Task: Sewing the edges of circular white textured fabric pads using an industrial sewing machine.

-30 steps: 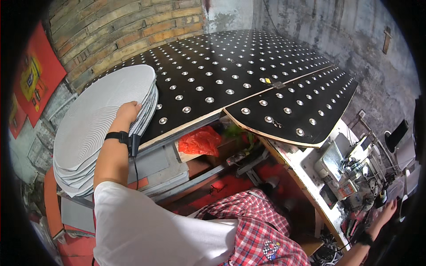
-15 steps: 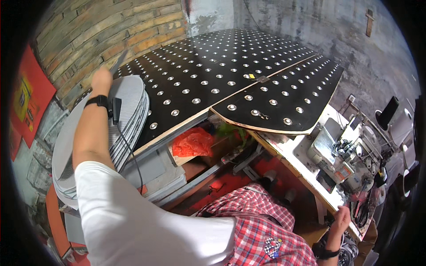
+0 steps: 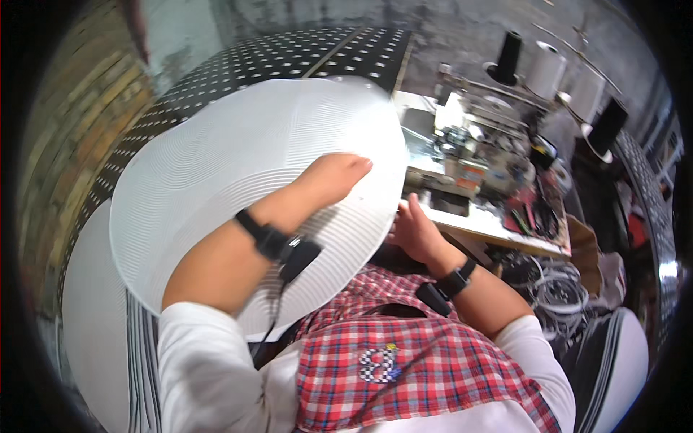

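A large white ribbed disc (image 3: 209,151), thin and wavy, stretches in front of me and hangs over the table edge toward my lap. My left hand (image 3: 336,177) lies over its right part, fingers together and closed on it; exactly how they grip is partly hidden. By the disc's right edge is my right hand (image 3: 417,231), thumb raised apart from the fingers. Those fingertips lie close to the rim, and I cannot tell whether they touch it. A stack of similar discs (image 3: 94,303) stands at the left.
A sewing machine (image 3: 469,151) sits on a white worktable (image 3: 505,234) at the right, with thread cones (image 3: 545,68) behind it. The black studded table (image 3: 238,65) lies beyond the disc. Coiled cords and strips (image 3: 556,296) and another striped stack (image 3: 613,368) are at the lower right.
My left hand has come from the far left stack to the middle, and the white disc now lies before me. My right hand has risen to the disc's edge. The view has turned right.
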Tool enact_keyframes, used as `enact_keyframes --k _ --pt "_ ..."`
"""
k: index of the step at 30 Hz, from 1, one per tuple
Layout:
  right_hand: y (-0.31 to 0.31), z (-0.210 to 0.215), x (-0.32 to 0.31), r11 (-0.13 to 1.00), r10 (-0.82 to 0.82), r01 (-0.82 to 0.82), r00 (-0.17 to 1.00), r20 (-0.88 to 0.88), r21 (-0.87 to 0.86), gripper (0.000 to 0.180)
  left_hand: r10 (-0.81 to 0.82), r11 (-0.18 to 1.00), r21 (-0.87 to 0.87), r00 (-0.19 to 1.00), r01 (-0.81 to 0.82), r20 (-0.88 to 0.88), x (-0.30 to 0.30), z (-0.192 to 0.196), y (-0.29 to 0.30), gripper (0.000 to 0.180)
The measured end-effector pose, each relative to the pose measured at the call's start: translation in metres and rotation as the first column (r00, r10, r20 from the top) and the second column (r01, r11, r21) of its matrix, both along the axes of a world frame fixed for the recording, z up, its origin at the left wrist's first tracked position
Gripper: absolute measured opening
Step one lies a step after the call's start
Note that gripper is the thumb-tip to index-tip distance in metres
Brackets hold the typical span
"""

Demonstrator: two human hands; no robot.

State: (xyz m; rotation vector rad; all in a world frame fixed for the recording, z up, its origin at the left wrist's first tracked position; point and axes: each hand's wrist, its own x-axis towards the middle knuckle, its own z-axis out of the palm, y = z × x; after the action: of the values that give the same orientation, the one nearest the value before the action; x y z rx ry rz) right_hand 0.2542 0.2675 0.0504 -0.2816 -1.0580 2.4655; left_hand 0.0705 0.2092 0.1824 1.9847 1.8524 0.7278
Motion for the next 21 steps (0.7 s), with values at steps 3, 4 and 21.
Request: enact_keyframes --k 3,4,21 --pt "-0.005 0.008 0.001 0.997 -0.067 0.066 0.997 0.036 0.032 0.046 -0.147 0.988 -0.049 0.988 0.149 0.044 -0.025 -0.022 -0.061 0.029" --pt "-0.006 0.010 0.001 0.994 -0.109 0.106 0.986 0.126 0.029 0.041 -0.113 0.991 -0.060 0.990 0.118 0.082 -0.043 -0.025 -0.090 0.026" --pt "0.002 0.004 -0.007 0.798 -0.271 0.263 0.960 0.067 -0.542 0.035 0.726 0.324 -0.162 0.135 -0.932 0.674 -0.153 -0.106 -0.303 0.050"
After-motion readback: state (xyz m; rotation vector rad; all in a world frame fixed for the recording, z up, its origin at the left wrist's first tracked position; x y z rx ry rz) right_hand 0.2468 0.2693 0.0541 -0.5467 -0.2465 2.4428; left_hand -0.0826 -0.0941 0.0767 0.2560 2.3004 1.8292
